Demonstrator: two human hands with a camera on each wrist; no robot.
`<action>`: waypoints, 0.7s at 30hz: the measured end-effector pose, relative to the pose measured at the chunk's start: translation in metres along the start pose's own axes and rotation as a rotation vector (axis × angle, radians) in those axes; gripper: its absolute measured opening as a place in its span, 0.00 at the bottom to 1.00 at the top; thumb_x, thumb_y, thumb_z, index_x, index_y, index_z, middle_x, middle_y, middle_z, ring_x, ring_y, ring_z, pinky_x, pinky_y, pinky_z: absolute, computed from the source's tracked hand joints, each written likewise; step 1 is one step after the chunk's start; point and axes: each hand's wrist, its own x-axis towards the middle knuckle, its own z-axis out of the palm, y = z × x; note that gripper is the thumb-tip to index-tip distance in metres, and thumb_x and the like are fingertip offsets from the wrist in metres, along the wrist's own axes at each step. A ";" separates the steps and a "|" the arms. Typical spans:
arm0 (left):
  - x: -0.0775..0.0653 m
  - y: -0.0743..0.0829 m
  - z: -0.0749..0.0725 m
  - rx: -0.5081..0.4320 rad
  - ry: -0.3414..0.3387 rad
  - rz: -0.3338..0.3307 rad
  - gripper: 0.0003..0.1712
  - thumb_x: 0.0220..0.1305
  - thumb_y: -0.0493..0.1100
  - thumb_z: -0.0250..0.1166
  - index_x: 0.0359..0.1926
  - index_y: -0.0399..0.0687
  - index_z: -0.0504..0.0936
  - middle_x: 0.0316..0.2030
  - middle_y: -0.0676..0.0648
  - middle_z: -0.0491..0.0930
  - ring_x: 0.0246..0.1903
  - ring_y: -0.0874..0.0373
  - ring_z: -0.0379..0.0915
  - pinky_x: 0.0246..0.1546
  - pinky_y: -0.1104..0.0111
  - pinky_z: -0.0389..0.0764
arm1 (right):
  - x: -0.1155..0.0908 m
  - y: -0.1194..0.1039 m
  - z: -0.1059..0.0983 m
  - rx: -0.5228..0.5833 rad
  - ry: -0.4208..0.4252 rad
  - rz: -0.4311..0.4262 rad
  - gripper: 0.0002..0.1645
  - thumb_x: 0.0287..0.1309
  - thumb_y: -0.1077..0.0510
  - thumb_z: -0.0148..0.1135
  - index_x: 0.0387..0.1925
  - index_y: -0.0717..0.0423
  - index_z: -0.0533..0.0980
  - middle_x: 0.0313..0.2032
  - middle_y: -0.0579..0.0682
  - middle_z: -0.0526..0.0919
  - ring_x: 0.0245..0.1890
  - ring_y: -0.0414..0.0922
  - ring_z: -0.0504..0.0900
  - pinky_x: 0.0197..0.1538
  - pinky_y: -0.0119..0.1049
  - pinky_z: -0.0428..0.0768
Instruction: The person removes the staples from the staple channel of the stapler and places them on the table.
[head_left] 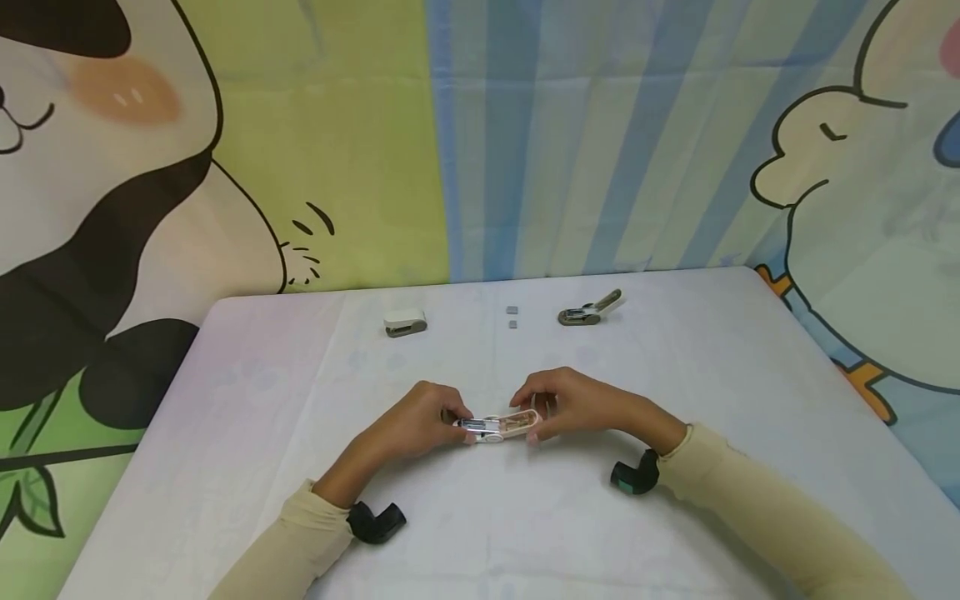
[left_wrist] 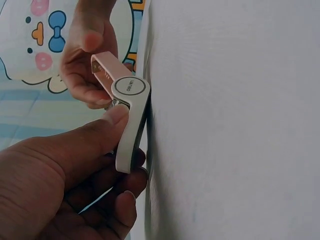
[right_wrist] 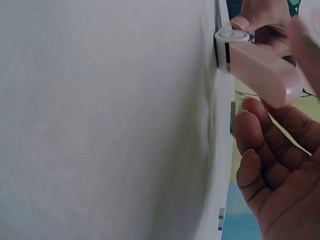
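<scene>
A small white and pink stapler (head_left: 491,427) lies opened out near the middle of the table, between both hands. My left hand (head_left: 423,421) pinches the white base (left_wrist: 131,137) between thumb and fingers. The pink top arm (right_wrist: 265,75) is swung up and away from the base, pointing toward my right hand (head_left: 581,404). That hand is spread around the arm's free end, thumb on one side and loosely bent fingers on the other, without closing on it. A strip of metal shows along the base in the head view.
Farther back stand a closed white and grey stapler (head_left: 405,322) on the left and an opened grey stapler (head_left: 588,312) on the right. Between them lie two small grey blocks (head_left: 512,310). A white cloth covers the table (head_left: 660,358), with a printed curtain (head_left: 360,150) behind.
</scene>
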 end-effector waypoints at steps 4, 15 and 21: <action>0.001 0.000 0.001 -0.026 0.000 -0.002 0.09 0.52 0.40 0.76 0.35 0.44 0.89 0.26 0.60 0.77 0.26 0.65 0.71 0.27 0.69 0.75 | 0.000 -0.003 -0.001 -0.083 0.028 -0.046 0.14 0.53 0.56 0.73 0.43 0.53 0.84 0.34 0.40 0.80 0.31 0.42 0.75 0.34 0.32 0.75; 0.043 0.011 0.013 0.033 -0.088 -0.008 0.08 0.55 0.41 0.74 0.36 0.44 0.88 0.29 0.57 0.80 0.30 0.65 0.73 0.32 0.70 0.75 | -0.018 -0.007 -0.029 -0.195 0.005 0.078 0.11 0.55 0.65 0.67 0.42 0.53 0.84 0.32 0.39 0.77 0.31 0.41 0.74 0.34 0.33 0.75; 0.072 0.016 0.024 0.043 -0.036 0.006 0.11 0.56 0.42 0.74 0.38 0.41 0.88 0.30 0.54 0.82 0.31 0.63 0.72 0.33 0.70 0.73 | -0.036 0.001 -0.049 -0.221 0.067 0.113 0.12 0.59 0.66 0.64 0.45 0.56 0.82 0.35 0.42 0.78 0.30 0.39 0.73 0.32 0.34 0.74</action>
